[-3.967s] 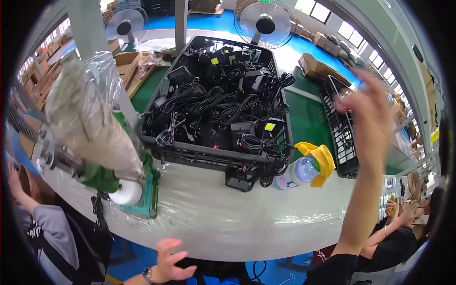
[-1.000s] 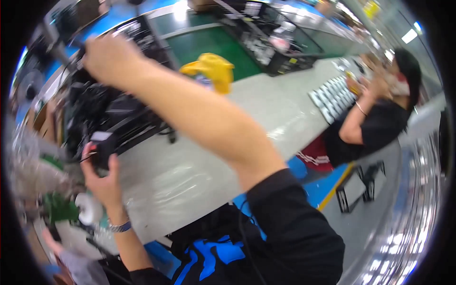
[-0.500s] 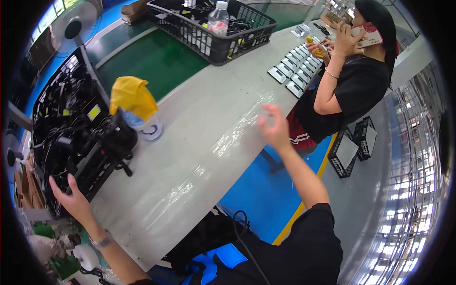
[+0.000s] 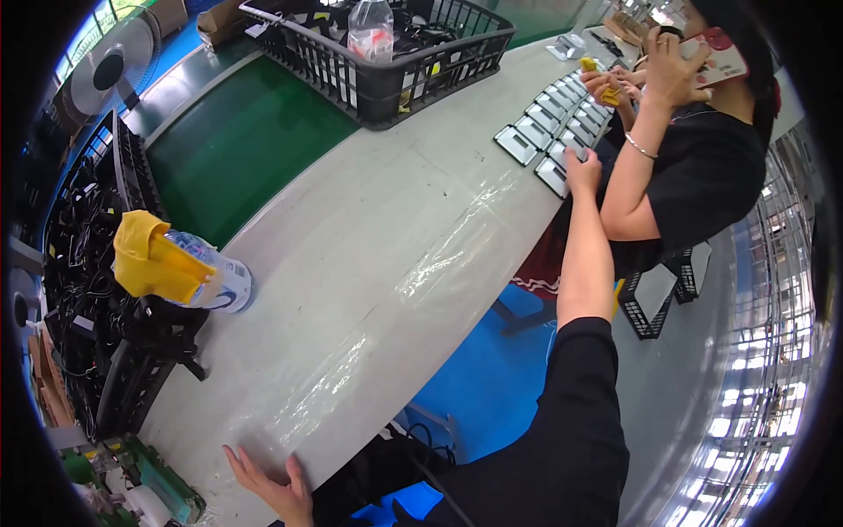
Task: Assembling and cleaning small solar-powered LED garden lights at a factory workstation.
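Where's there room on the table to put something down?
The widest bare patch is the middle of the grey tabletop, between the yellow cloth and the rows of silvery parts. The green strip between the left crate and far crate looks bare too. It's crowded inside both crates and around the right hand, at those rows.

blue floor (image 4: 479, 369) | grey floor (image 4: 663, 395) | pale worktable (image 4: 378, 237), glossy glare | bright window (image 4: 98, 19), upper left

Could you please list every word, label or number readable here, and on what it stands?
I copy no printed wording; print shows on:
Red-and-white phone: too small to read.
Clear bottle in the black crate: red-and-white label, too blurred.
Clear container by the yellow cloth: blue print, too small.
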Available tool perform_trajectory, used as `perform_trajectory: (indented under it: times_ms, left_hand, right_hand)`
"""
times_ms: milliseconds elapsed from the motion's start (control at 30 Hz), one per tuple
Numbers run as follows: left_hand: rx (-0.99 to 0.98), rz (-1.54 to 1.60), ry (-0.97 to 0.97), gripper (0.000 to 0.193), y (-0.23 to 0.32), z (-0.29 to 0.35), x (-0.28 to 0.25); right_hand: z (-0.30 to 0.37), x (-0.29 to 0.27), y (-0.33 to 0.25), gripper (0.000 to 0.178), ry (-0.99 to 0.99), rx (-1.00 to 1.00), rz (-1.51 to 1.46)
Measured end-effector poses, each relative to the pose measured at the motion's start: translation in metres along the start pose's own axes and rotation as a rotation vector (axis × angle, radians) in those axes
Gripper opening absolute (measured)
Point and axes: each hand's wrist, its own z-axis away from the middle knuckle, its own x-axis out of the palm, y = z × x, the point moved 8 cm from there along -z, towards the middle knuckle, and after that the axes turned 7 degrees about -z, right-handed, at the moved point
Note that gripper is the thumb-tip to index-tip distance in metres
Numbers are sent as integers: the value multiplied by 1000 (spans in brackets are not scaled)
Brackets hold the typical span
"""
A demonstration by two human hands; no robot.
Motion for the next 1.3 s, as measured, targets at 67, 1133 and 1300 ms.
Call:
perform_trajectory:
  times_ms: [67, 1133, 1300]
  left_hand:
    - [46, -54, 9, 75, 8, -5, 0]
    - [175, 184, -54, 79, 20, -10, -10]
    - [283, 322, -1, 75, 23, -14, -14]
  right_hand:
    - [-13, 6, -5, 66, 19, -44, 10]
    - [184, -18, -111, 62, -172, 132, 222]
    - [277, -46, -161, 61, -141, 152, 246]
